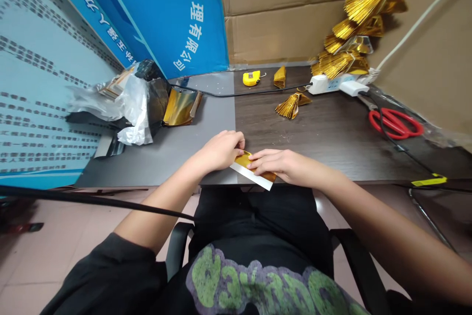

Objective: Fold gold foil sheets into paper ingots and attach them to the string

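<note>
A small sheet of gold foil paper (244, 160) with a white underside lies at the near edge of the dark table (332, 133). My left hand (220, 149) is curled, its fingertips pinching the sheet's left end. My right hand (277, 163) lies over the sheet's right part, fingers pressed flat on it. Most of the gold face is hidden under both hands; a white strip shows along the near edge.
Folded gold paper fans (293, 105) lie mid-table, and several more are piled (350, 35) at the back right against cardboard. Red scissors (396, 122), a white power strip (328, 83), a yellow tape measure (251, 78) and plastic bags (136, 103) with gold sheets (180, 107) are around.
</note>
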